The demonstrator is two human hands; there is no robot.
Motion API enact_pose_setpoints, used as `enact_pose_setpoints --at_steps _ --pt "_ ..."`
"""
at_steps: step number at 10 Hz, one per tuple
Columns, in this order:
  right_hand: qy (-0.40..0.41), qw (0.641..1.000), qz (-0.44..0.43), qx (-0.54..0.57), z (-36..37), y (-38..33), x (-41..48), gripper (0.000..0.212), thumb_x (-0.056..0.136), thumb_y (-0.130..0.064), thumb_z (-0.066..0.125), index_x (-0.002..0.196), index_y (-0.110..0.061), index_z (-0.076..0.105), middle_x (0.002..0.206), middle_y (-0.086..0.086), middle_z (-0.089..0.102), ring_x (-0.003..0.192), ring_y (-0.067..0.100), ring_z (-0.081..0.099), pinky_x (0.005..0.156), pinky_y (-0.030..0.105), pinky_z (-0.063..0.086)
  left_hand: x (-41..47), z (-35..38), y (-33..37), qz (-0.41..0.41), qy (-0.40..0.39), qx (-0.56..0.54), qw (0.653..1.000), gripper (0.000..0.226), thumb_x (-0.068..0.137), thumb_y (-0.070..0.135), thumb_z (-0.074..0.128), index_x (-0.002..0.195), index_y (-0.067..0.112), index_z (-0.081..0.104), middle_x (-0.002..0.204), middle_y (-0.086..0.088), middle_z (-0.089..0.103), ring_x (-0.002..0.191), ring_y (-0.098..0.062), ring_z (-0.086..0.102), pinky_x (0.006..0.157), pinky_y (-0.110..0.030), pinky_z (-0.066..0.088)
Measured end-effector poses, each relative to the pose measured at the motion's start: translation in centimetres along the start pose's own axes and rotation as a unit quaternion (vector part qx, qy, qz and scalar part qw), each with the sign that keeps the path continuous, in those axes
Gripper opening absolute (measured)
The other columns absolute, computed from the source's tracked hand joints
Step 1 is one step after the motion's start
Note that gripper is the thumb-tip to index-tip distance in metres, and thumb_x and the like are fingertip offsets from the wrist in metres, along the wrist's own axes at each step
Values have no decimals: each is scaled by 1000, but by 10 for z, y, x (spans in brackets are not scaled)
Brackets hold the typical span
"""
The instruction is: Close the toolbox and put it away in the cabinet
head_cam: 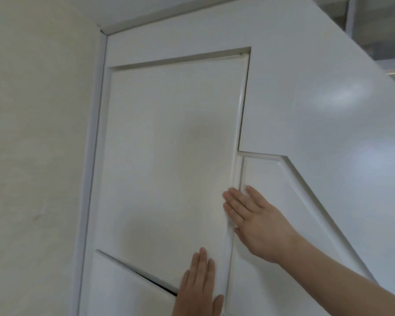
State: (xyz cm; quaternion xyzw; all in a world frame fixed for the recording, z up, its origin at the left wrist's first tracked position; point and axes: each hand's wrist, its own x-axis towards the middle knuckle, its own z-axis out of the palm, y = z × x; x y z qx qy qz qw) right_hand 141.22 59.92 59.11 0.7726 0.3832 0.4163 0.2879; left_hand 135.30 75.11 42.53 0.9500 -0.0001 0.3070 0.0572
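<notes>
Toolbox not in view, presumably already inside the cabinet, can't confirm. Both hands flat, fingers spread, holding nothing, on the white door. Left hand low near the door's right edge; right hand higher, across the seam onto the next panel. Door's long axis vertical, face toward the person. Dark gap at lower left suggests it's not flush, so push goes straight away, into the door; left hand nearer the gap.

To my left rises a plain cream plaster wall, edged by a pale grey corner trim strip, while soft daylight glares off the glossy white sloping panel and a blurred window sits upper right.
</notes>
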Motion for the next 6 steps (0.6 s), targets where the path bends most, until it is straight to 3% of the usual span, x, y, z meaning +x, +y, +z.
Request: enact_pose_setpoints --at_steps 1,2,3,4,5,6 --pt "-12 1000 10 8 -1 -2 2 55 93 -33 39 139 -4 46 149 16 38 139 32 34 113 54 23 5 2 -3 26 22 -21 999 66 66 48 46 118 7 46 121 -15 67 106 -32 67 61 -22 60" --pt "-28 1000 12 3 -1 -5 3 58 97 -33 30 148 -4 28 157 16 18 145 32 17 116 53 2 3 -1 -6 43 -28 -6 999 67 63 49 46 113 10 68 115 -14 71 101 -28 70 60 -22 60" --pt "-49 999 19 4 -8 -10 5 59 100 -33 19 151 -7 3 160 13 -5 147 30 -6 111 49 -19 0 -14 -10 21 -53 4 998 62 64 52 40 100 20 78 116 -1 72 99 -12 71 59 -20 60" --pt "-33 996 43 68 -22 -13 2 60 99 -30 25 152 -12 6 161 11 1 148 27 -3 113 47 -15 -6 -42 -23 35 -51 -90 994 58 83 49 38 125 18 63 145 4 46 122 3 53 89 -14 50" --pt "18 988 86 130 -37 -15 -14 58 96 -30 39 150 -15 24 159 9 23 146 26 15 114 44 -4 -4 -66 -47 -4 54 -293 954 52 96 36 44 145 25 30 157 16 5 141 3 19 108 -9 19" --pt "15 968 130 213 -48 -17 -39 56 98 -36 36 151 -24 22 159 -1 22 147 14 12 115 32 -4 0 -119 -68 -26 112 -424 898 37 91 21 58 123 36 49 136 6 55 127 -11 51 99 -12 38"
